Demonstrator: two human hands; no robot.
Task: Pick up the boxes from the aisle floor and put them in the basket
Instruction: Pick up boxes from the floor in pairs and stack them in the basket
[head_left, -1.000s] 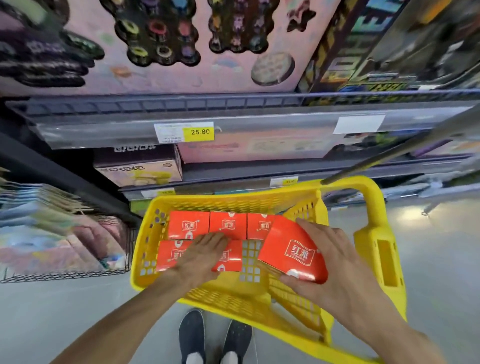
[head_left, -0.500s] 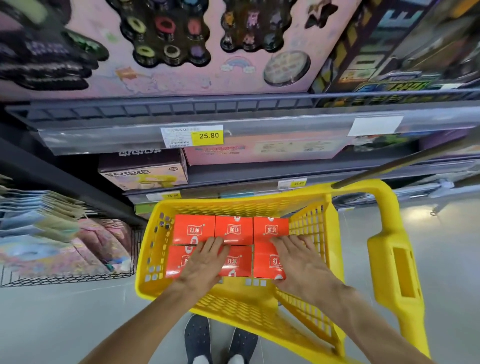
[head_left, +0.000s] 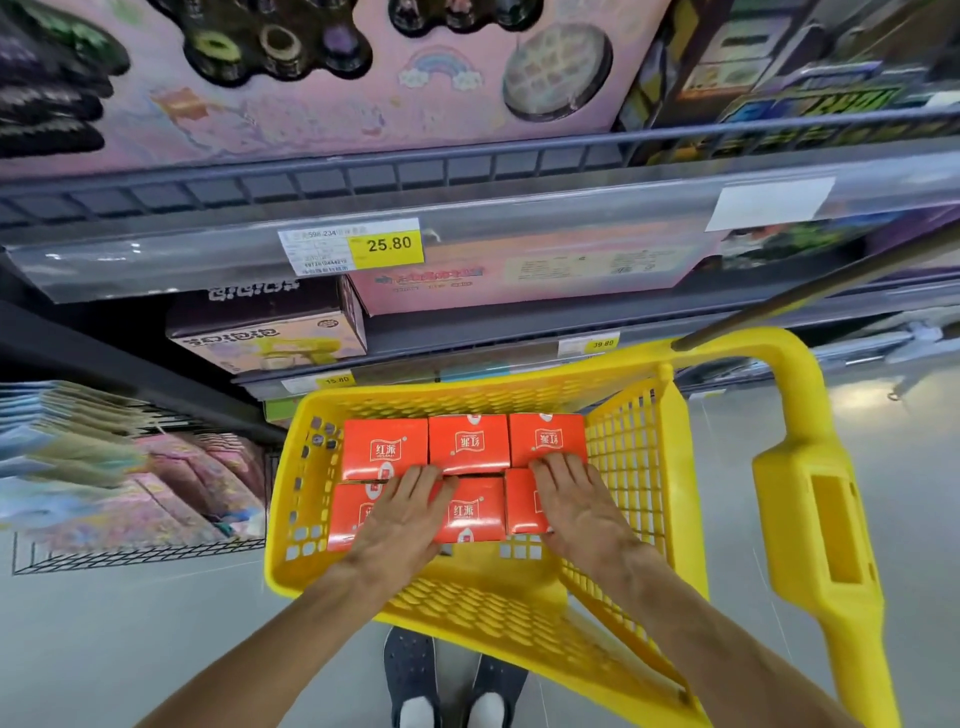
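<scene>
Several red boxes (head_left: 467, 441) with white labels lie flat in two rows on the floor of a yellow plastic basket (head_left: 467, 587). My left hand (head_left: 402, 512) rests palm down across the front-left and front-middle boxes, fingers spread. My right hand (head_left: 576, 501) lies flat on the front-right box (head_left: 519, 512), covering most of it, close to the basket's right mesh wall. Neither hand grips a box.
The basket's thick yellow handle (head_left: 815, 509) rises at the right. Store shelves (head_left: 467, 244) with toy boxes and price tags stand just behind the basket. A wire bin of packets (head_left: 130, 483) sits at the left. My shoes (head_left: 452, 686) stand on grey floor below.
My right hand carried a red box down into the front-right corner of the basket and now lies flat on it. My left hand stayed on the front boxes.
</scene>
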